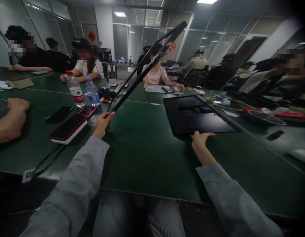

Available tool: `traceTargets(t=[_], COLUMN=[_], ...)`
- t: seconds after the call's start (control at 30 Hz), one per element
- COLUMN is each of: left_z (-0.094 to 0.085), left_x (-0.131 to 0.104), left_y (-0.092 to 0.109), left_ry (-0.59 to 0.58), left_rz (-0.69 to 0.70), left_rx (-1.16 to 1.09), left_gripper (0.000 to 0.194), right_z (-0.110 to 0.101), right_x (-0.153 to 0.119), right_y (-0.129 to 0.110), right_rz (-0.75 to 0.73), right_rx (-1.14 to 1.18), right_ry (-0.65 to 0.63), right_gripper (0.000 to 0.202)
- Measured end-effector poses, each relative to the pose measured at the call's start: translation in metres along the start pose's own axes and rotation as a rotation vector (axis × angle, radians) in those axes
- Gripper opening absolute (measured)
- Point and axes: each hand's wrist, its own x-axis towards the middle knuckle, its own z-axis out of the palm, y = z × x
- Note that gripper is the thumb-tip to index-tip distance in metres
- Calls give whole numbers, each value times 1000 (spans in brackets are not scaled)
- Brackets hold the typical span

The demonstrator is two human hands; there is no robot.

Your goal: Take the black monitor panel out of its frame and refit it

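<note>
My left hand (pixel 103 124) is closed on the lower corner of a thin black frame (pixel 139 74), which rises tilted above the table toward the upper right. On the right, a flat black panel (pixel 191 123) with a recessed opening lies on the green table (pixel 142 158). My right hand (pixel 201 144) is at the panel's near edge, its fingers partly under or behind that edge and one stretched to the right along it. Whether it grips the panel or only touches it is not clear.
Left of my left hand are a red-edged device (pixel 68 126), a black phone (pixel 59 114), a red-capped bottle (pixel 75 90) and a blue-capped bottle (pixel 92 92). Another person's arm (pixel 9 123) rests at the far left. Cables and tools (pixel 278 113) lie at the right.
</note>
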Motion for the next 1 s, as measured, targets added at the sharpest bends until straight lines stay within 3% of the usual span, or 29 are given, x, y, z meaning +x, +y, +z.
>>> traceTargets(t=[0.1,0.23,0.3,0.37,0.43,0.5,0.57,0.67,0.77,0.87,1.0], left_z=[1,1,1,0,0,0,0,0,-2,-9,-22], left_x=[-4,-4,-1,1,2,2,-1,-7,-11,-10,-2], left_y=[5,2,-1,-5,-6,-5,-3,0,2,1,-7], left_ry=[-5,-32,-41,-60,-97,-135,-165,-218,-273,-299,-343], left_rz=[15,21,41,79,133,193,253,331,387,399,399], left_rx=[67,70,81,114,182,293,420,569,639,668,702], left_gripper=[61,64,63,60,55,50,45,40,38,40,40], right_z=[16,28,28,24,17,6,-6,-19,-22,-16,-2], right_x=[-6,-12,-10,-5,3,11,16,18,16,16,13], right_y=[3,-7,-12,-14,-15,-20,-30,-50,-61,-53,-27], right_rz=[53,131,163,132,34,-30,10,112,135,32,-248], right_rx=[-15,43,18,-82,-199,-201,-74,156,231,113,-276], right_ry=[11,-294,-356,-271,-96,16,-23,-212,-313,-348,-236], right_gripper=[106,92,81,72,65,63,65,73,59,40,35])
